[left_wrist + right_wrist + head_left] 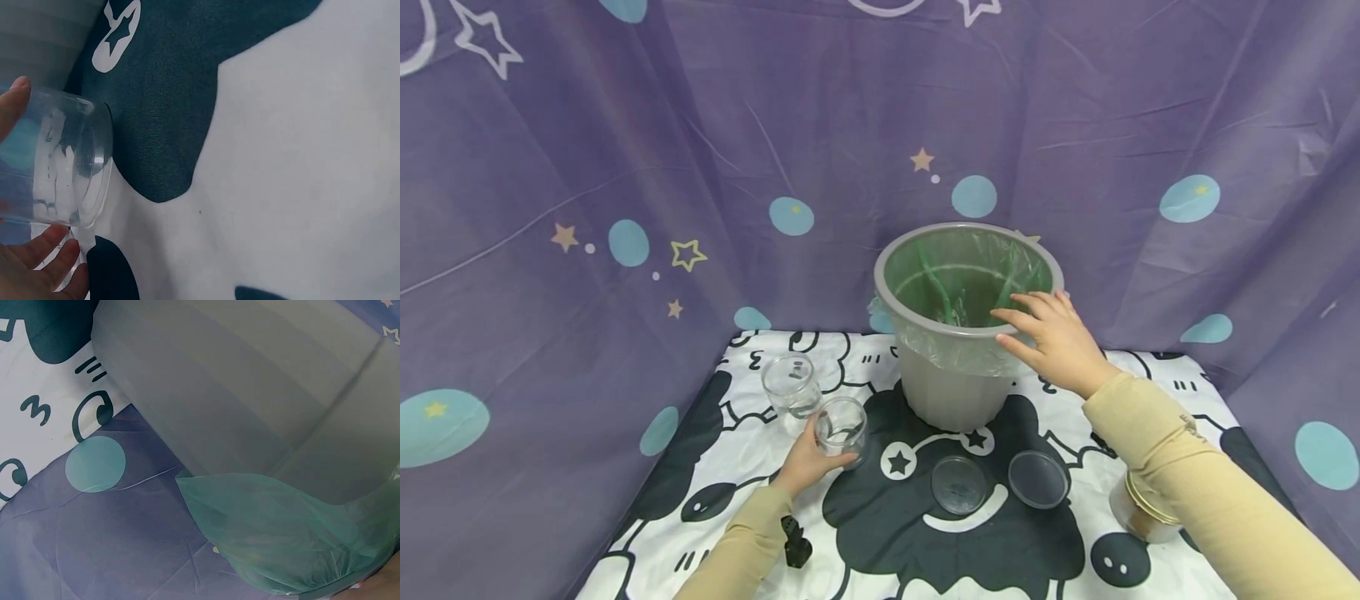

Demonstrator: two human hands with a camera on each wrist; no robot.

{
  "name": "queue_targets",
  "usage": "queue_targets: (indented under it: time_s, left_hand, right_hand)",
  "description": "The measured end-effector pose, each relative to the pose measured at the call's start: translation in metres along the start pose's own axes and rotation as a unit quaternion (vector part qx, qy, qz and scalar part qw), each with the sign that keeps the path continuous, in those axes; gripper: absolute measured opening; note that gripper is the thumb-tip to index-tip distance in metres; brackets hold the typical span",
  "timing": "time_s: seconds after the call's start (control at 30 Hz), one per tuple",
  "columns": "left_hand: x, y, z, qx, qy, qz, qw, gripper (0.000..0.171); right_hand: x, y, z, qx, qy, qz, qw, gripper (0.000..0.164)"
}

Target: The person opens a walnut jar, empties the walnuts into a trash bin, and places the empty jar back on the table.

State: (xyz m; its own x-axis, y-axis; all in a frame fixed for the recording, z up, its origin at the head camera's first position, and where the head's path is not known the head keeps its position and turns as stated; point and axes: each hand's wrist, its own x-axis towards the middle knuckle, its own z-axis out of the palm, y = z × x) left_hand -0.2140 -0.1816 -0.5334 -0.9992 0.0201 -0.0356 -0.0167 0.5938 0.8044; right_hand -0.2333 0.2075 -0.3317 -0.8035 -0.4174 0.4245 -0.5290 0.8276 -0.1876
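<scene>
My left hand (808, 462) holds a clear plastic jar (842, 432), thumb on one side and fingers on the other. The left wrist view shows that jar (59, 156) close to the cloth, see-through and with no lid on. Just behind it stands a second clear jar (792, 385). My right hand (1054, 343), fingers spread and nothing gripped, is over the near right rim of a grey bin (951, 400) lined with a green see-through bag (917, 275). From the right wrist, the bag's edge (294, 531) hangs folded over the bin's outside.
Two round dark-looking clear lids (960, 485) lie side by side in front of the bin. A canister with a gold rim (1138, 510) stands at the right, partly behind my right sleeve. Purple curtains (850, 125) enclose the cartoon-print cloth.
</scene>
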Motion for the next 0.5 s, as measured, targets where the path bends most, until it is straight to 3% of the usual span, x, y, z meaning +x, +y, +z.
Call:
queue_targets:
  time_s: [0.23,0.5]
  left_hand:
    - [-0.0002,-0.0015,-0.0007,-0.011,0.006,0.017,0.9998,0.107]
    - [-0.0012,0.0032,-0.0071,0.011,0.01,0.022,0.9997,0.11]
  right_hand:
    - [-0.0003,-0.0016,-0.0006,0.004,-0.003,0.004,1.0,0.04]
    - [0.0004,-0.0003,-0.0004,0.003,-0.003,0.004,1.0,0.039]
